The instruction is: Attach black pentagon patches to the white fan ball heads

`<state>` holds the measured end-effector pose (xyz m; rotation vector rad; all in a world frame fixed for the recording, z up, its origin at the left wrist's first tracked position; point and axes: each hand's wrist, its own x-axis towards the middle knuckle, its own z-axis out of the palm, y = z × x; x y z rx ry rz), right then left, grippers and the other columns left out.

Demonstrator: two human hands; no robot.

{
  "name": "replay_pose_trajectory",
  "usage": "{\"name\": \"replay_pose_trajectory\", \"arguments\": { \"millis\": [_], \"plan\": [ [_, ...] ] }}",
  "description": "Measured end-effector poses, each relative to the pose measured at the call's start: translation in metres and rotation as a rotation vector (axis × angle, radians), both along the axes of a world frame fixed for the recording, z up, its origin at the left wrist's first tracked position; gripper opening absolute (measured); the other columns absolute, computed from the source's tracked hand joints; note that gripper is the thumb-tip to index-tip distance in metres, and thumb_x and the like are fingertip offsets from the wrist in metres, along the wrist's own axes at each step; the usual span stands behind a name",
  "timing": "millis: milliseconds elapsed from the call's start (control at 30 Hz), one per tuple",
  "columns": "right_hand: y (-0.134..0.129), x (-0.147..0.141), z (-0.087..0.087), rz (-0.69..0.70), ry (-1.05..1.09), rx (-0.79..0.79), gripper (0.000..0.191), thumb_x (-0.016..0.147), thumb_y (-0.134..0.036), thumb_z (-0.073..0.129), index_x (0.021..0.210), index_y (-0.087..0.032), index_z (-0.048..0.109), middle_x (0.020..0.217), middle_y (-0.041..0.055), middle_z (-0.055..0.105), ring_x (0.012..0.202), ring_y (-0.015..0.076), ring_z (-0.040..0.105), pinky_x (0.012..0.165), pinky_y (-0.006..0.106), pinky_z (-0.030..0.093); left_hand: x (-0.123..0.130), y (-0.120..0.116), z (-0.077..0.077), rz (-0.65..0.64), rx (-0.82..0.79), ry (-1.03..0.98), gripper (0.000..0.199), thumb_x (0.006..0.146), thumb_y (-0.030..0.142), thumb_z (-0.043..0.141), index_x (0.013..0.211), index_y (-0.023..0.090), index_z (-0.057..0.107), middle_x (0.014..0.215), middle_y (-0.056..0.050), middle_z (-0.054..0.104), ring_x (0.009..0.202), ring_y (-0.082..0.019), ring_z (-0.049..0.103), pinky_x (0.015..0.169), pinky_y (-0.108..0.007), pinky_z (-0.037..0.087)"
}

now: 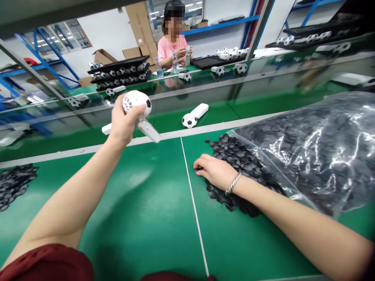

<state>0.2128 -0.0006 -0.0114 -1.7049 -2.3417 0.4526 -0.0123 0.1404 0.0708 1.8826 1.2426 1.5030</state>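
My left hand is raised above the near edge of the conveyor, closed around a white handheld fan with a soccer-ball head and black patches. Its white handle hangs down to the right. Low over the green table, my right hand has its fingers curled together at the left edge of a heap of black pentagon pieces. A dark bit, apparently one black piece, shows beneath those fingertips. On the belt just beyond, another soccer-ball fan lies with its handle pointing back right.
A clear plastic bag full of black pieces fills the right side. More black pieces lie at the far left. Several fans travel on the green conveyor. Across it, a person sits beside stacked black trays and water bottles.
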Motion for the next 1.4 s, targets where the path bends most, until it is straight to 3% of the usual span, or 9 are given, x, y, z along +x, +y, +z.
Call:
{"name": "replay_pose_trajectory", "arguments": {
  "millis": [133,267,467,600,733,900,1067,1267,1400],
  "plan": [
    [0.001,0.002,0.000,0.013,0.068,0.001,0.007,0.079,-0.019,0.055,0.085,-0.020,0.057,0.086,0.0012,0.059,0.072,0.0139,0.056,0.062,0.024,0.041,0.010,-0.078,0.005,-0.317,-0.261,0.415,0.048,0.062,0.044,0.067,0.101,0.019,0.056,0.090,-0.002,0.062,0.079,-0.019,0.060,0.066,-0.029,0.049],
    [-0.001,0.003,-0.001,0.023,0.094,0.022,0.008,0.079,-0.017,0.054,0.086,-0.019,0.057,0.081,0.0024,0.061,0.071,0.0151,0.056,0.064,0.025,0.042,0.032,-0.114,-0.016,-0.431,-0.401,0.726,0.058,0.062,0.055,0.062,0.109,0.022,0.052,0.090,-0.003,0.063,0.079,-0.022,0.060,0.061,-0.030,0.048],
    [0.002,0.010,-0.002,0.001,0.153,0.127,0.008,0.078,-0.014,0.053,0.081,-0.017,0.061,0.081,0.0049,0.063,0.074,0.0164,0.057,0.070,0.027,0.043,0.048,-0.107,-0.047,-0.411,-0.386,0.822,0.078,0.060,0.062,0.059,0.123,0.021,0.041,0.111,-0.009,0.058,0.098,-0.029,0.056,0.075,-0.037,0.047],
    [0.005,0.017,0.002,-0.046,0.238,0.222,0.005,0.077,-0.015,0.056,0.076,-0.018,0.060,0.076,0.0026,0.063,0.069,0.0151,0.056,0.065,0.027,0.043,0.050,-0.109,-0.055,-0.405,-0.241,0.937,0.098,0.054,0.066,0.062,0.134,0.021,0.027,0.122,-0.013,0.048,0.111,-0.033,0.046,0.085,-0.043,0.042],
    [0.002,0.019,0.011,-0.037,0.389,0.262,0.003,0.077,-0.019,0.057,0.076,-0.019,0.060,0.075,0.0013,0.063,0.068,0.0142,0.056,0.064,0.027,0.044,0.049,-0.113,-0.060,-0.364,-0.247,0.971,0.104,0.052,0.067,0.062,0.136,0.021,0.021,0.121,-0.013,0.046,0.109,-0.034,0.047,0.083,-0.043,0.043],
    [-0.010,0.010,0.023,0.197,0.482,0.233,0.012,0.083,-0.019,0.050,0.084,-0.019,0.062,0.082,0.0033,0.063,0.077,0.0140,0.056,0.072,0.028,0.045,0.046,-0.113,-0.062,-0.374,-0.254,0.916,0.094,0.053,0.064,0.064,0.130,0.021,0.032,0.116,-0.010,0.049,0.105,-0.031,0.050,0.082,-0.041,0.044],
    [-0.019,0.000,0.015,0.360,0.328,0.327,0.017,0.085,-0.016,0.047,0.089,-0.020,0.063,0.084,0.0045,0.062,0.079,0.0163,0.053,0.071,0.030,0.045,0.043,-0.115,-0.057,-0.401,-0.222,0.876,0.083,0.056,0.062,0.064,0.125,0.023,0.040,0.112,-0.005,0.052,0.100,-0.026,0.054,0.080,-0.037,0.045],
    [-0.019,-0.005,0.005,0.288,0.302,0.448,0.006,0.082,-0.020,0.053,0.086,-0.018,0.057,0.079,0.0053,0.060,0.076,0.0178,0.052,0.069,0.034,0.045,0.042,-0.115,-0.055,-0.413,-0.238,0.885,0.073,0.062,0.060,0.059,0.124,0.024,0.043,0.111,-0.004,0.053,0.096,-0.023,0.055,0.078,-0.034,0.046],
    [-0.015,-0.002,0.002,0.162,0.358,0.420,0.023,0.078,-0.027,0.059,0.097,-0.016,0.053,0.096,0.0106,0.056,0.094,0.0223,0.051,0.077,0.038,0.048,0.041,-0.114,-0.055,-0.418,-0.239,0.866,0.068,0.065,0.059,0.058,0.122,0.024,0.045,0.108,-0.004,0.055,0.094,-0.023,0.056,0.077,-0.034,0.046]
  ]
}}
